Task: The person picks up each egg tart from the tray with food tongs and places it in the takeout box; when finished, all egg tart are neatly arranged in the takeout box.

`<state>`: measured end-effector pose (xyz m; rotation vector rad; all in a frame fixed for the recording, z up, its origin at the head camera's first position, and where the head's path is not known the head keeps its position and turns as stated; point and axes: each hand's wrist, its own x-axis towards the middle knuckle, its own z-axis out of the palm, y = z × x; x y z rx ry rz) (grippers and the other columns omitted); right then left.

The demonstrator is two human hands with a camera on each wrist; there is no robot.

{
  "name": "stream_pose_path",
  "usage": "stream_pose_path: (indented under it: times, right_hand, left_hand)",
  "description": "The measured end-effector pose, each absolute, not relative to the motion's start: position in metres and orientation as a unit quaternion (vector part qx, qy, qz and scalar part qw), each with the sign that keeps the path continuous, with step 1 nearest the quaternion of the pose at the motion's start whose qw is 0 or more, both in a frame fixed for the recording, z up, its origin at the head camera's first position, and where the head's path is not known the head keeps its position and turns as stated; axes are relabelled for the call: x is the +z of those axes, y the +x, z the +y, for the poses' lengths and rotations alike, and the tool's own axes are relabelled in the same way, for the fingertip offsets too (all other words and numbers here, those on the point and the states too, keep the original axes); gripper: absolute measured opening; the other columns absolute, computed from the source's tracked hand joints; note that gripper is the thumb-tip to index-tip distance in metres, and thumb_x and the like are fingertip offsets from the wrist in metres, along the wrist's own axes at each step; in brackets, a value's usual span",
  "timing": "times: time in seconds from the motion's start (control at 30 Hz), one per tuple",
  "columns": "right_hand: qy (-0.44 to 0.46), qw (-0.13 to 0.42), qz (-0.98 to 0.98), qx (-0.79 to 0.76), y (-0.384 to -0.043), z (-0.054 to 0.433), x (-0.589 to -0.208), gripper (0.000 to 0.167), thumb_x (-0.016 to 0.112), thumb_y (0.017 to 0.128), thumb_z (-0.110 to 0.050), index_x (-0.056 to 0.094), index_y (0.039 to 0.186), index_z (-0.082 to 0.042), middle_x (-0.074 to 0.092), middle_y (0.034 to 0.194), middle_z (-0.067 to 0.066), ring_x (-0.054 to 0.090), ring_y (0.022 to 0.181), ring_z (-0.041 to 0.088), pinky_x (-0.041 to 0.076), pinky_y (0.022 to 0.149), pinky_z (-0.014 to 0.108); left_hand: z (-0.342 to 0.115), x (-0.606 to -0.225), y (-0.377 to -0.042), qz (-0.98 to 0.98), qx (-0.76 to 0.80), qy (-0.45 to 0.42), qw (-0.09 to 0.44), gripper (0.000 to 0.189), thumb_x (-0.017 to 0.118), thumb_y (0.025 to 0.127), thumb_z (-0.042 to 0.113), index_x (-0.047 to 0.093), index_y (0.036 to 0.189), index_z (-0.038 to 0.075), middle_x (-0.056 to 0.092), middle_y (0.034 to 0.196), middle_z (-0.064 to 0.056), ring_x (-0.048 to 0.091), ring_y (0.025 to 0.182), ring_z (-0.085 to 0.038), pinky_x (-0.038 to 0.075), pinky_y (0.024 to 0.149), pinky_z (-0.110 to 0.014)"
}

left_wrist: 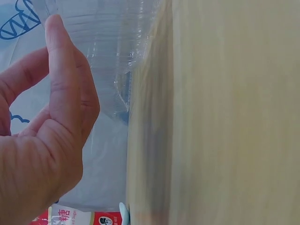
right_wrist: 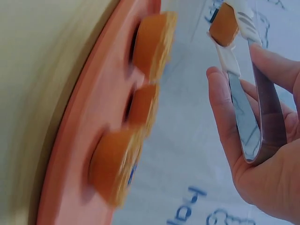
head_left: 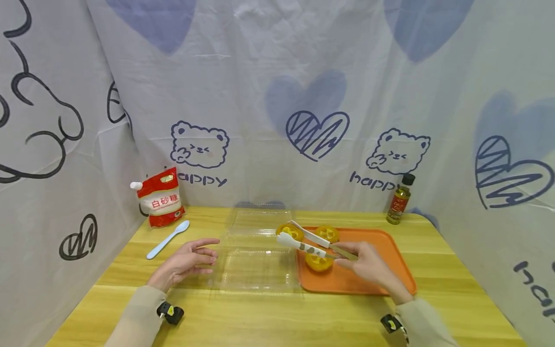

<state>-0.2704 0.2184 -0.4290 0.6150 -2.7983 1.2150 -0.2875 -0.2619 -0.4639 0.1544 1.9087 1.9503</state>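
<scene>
My right hand point(head_left: 364, 262) grips a pair of tongs point(right_wrist: 269, 117) with white tips and a bent metal handle. Between the tips, a small orange cup-shaped tart point(right_wrist: 224, 26) with a yellow top is held up, over the tray's left edge in the head view. More tarts of this kind point(right_wrist: 117, 164) sit on the orange tray point(head_left: 373, 282); the hand and tongs partly cover that area. An opened clear plastic box point(head_left: 260, 270) lies left of the tray. Beside its left edge, my left hand point(head_left: 191, 260) holds nothing, fingers loosely bent and spread.
At the back left a red and white sugar bag point(head_left: 162, 200) with a spout stands behind a pale blue spoon point(head_left: 168, 239). A small dark-capped bottle point(head_left: 399, 202) stands at the back right. Printed cloth point(head_left: 260, 159) hangs behind and beside the wooden table point(head_left: 243, 320).
</scene>
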Motion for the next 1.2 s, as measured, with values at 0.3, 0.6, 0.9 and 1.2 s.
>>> stream_pose_path:
  times: [0.3,0.6,0.9,1.2]
  right_hand:
    - [0.229,-0.006,-0.885,0.404,-0.275,0.171,-0.434,0.037,0.074,0.087,-0.019,0.069,0.123,-0.012,0.074,0.109,0.004,0.064,0.082,0.009,0.050,0.066,0.022]
    - [0.252,0.003,-0.893,0.373,-0.272,0.148,-0.434,0.037,0.072,0.088,-0.018,0.068,0.125,-0.015,0.072,0.118,0.004,0.066,0.109,0.021,0.054,0.094,0.046]
    - [0.249,-0.004,-0.899,0.360,-0.272,0.139,-0.435,0.037,0.072,0.089,-0.019,0.068,0.126,-0.016,0.070,0.120,0.005,0.066,0.105,0.022,0.055,0.088,0.045]
    - [0.252,-0.018,-0.901,0.352,-0.273,0.134,-0.435,0.039,0.071,0.089,-0.018,0.067,0.127,-0.014,0.070,0.121,0.008,0.046,0.061,0.007,0.038,0.055,0.022]
  left_hand:
    - [-0.262,-0.463,-0.284,0.679,0.707,0.034,0.195,0.073,0.066,0.089,-0.002,0.028,0.151,-0.001,0.066,0.107,-0.010,0.065,0.094,-0.018,0.061,0.077,-0.033]
    - [-0.260,-0.459,-0.282,0.673,0.711,0.036,0.199,0.074,0.065,0.089,-0.001,0.026,0.152,-0.002,0.065,0.107,-0.010,0.066,0.094,-0.018,0.061,0.077,-0.033]
    - [-0.259,-0.457,-0.282,0.675,0.709,0.035,0.203,0.073,0.064,0.090,-0.001,0.026,0.152,-0.002,0.064,0.107,-0.009,0.066,0.095,-0.019,0.061,0.078,-0.033]
    - [-0.257,-0.455,-0.284,0.676,0.706,0.041,0.207,0.071,0.064,0.092,0.001,0.026,0.152,-0.001,0.065,0.106,-0.008,0.065,0.094,-0.017,0.061,0.077,-0.032]
